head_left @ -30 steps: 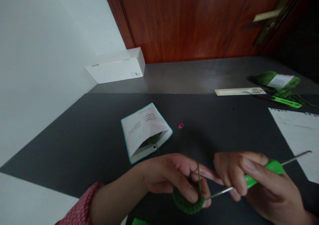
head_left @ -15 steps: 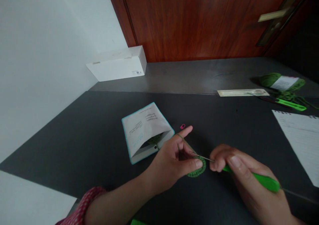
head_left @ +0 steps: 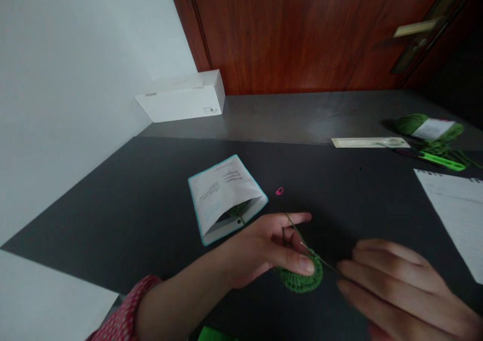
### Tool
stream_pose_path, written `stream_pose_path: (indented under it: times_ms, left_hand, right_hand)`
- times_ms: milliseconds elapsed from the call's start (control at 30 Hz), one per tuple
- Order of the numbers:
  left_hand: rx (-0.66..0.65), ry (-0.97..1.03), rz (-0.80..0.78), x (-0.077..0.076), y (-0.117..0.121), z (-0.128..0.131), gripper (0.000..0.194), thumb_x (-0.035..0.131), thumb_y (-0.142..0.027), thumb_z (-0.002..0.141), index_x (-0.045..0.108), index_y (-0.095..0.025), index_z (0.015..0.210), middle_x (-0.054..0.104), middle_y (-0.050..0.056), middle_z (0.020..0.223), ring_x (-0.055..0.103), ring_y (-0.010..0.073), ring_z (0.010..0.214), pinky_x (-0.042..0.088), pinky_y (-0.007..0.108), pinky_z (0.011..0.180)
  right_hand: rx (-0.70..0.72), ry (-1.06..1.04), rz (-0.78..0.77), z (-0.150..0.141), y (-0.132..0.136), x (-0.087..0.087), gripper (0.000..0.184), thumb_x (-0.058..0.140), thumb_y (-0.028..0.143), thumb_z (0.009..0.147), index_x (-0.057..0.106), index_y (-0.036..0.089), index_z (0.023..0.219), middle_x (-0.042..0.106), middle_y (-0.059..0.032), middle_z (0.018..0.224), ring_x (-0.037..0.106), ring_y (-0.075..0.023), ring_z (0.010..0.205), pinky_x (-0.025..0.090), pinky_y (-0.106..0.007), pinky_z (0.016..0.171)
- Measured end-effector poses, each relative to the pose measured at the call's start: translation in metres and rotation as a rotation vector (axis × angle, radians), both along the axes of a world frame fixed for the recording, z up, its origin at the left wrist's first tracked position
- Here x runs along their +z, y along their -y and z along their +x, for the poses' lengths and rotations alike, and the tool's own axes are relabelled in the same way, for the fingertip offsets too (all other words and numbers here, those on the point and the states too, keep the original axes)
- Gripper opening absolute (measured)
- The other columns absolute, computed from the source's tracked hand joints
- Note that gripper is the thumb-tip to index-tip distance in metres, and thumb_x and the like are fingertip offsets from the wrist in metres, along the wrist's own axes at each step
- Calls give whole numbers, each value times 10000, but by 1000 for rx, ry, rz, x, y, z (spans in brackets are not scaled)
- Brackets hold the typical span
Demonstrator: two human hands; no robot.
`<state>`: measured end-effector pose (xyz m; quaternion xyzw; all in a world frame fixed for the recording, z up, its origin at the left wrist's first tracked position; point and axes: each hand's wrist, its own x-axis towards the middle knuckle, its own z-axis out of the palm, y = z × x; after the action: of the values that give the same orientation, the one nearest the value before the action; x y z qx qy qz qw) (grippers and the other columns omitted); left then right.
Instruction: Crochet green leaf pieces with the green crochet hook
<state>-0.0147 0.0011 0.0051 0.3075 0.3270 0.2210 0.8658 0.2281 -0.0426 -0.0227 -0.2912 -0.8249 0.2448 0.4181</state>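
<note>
My left hand [head_left: 269,248] pinches a round green crochet piece [head_left: 302,282] between thumb and fingers, its index finger stretched out. Over that finger runs a strand of green yarn [head_left: 294,226] down to the piece. My right hand [head_left: 403,283], slightly blurred, is closed on a crochet hook [head_left: 329,266]; its thin metal shaft meets the upper edge of the piece, while the hand covers its green handle. A paper pouch [head_left: 226,187] with a blue border lies beyond my left wrist, with green yarn inside its mouth. Near the left fingertips is a pink stitch marker [head_left: 279,191].
At the back right lie a ball of green yarn [head_left: 409,124], a flat narrow packet [head_left: 368,143] and a bright green-handled tool [head_left: 443,161]. A notebook page [head_left: 453,215] is at the right. A white box [head_left: 184,99] stands against the wall, back left.
Both hands have come lower and a little to the right with the crochet piece. My right hand has turned over, so its back now hides the hook's green handle. More of the round piece shows.
</note>
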Motion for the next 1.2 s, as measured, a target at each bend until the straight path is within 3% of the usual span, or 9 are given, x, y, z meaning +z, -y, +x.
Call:
stream_pose_path:
  times_ms: [67, 133, 167, 233, 367, 600, 700, 1033, 1200]
  left_hand:
    - [-31, -6, 26, 0, -3, -2, 902, 847, -62, 585, 442, -92, 1391, 660, -41, 730, 591, 77, 659, 411, 245, 748]
    - [-61, 1, 29, 0, -5, -4, 864, 845, -65, 596, 467, -87, 1373, 664, -38, 726, 596, 75, 655, 414, 250, 753]
    - [-75, 12, 17, -1, -5, -4, 847, 840, -63, 601, 478, -91, 1366, 666, -34, 733, 598, 76, 655, 415, 250, 741]
    - [-105, 42, -26, -3, -6, -4, 807, 832, -60, 602, 511, -104, 1341, 675, -20, 765, 603, 80, 655, 414, 248, 699]
    - [-165, 90, -92, -7, -5, -2, 714, 842, -91, 577, 599, -110, 1247, 690, 11, 808, 621, 93, 681, 411, 241, 661]
    - [-136, 111, -95, -7, -7, -1, 659, 828, -88, 572, 639, -98, 1204, 682, 24, 834, 622, 98, 729, 414, 241, 699]
    - [-130, 96, -87, -8, -7, -1, 662, 830, -104, 571, 635, -85, 1204, 683, 29, 813, 615, 104, 726, 408, 242, 690]
    - [-113, 78, -94, -8, -7, -2, 634, 803, -99, 572, 644, -78, 1186, 696, 29, 795, 620, 104, 712, 418, 229, 657]
    - [-117, 102, -96, -9, -6, -1, 639, 799, -98, 569, 644, -83, 1189, 696, 27, 796, 618, 107, 708, 417, 231, 654]
  right_hand:
    - [44, 110, 51, 10, 2, 0, 273, 606, 388, 908, 696, 279, 1142, 779, -54, 955, 687, -276, 884, 528, -431, 820]
    - [164, -4, 33, 10, 2, 1, 260, 493, 370, 970, 679, 279, 1127, 767, -46, 862, 680, -248, 764, 528, -408, 718]
    - [199, -123, -31, 6, 1, 1, 256, 459, 349, 981, 680, 278, 1090, 750, -45, 807, 660, -233, 694, 517, -394, 657]
    - [112, -388, -214, -6, -1, 2, 287, 408, 334, 993, 690, 288, 984, 693, -32, 684, 605, -215, 602, 469, -384, 604]
    - [14, -664, -629, -30, -4, 7, 369, 436, 382, 977, 713, 253, 771, 633, -26, 591, 534, -186, 593, 399, -339, 567]
    - [13, -889, -931, -45, -11, 10, 423, 426, 354, 968, 651, 230, 632, 535, 6, 476, 449, -161, 520, 373, -324, 582]
    - [2, -863, -911, -44, -13, 9, 414, 440, 355, 968, 660, 225, 642, 553, 5, 491, 465, -156, 533, 376, -316, 588]
    - [41, -637, -566, -29, -3, 6, 361, 437, 373, 981, 716, 219, 811, 632, -34, 658, 538, -187, 658, 389, -341, 616]
    - [36, -691, -617, -31, -6, 10, 364, 460, 376, 966, 717, 223, 757, 618, -22, 599, 514, -177, 599, 373, -335, 581]
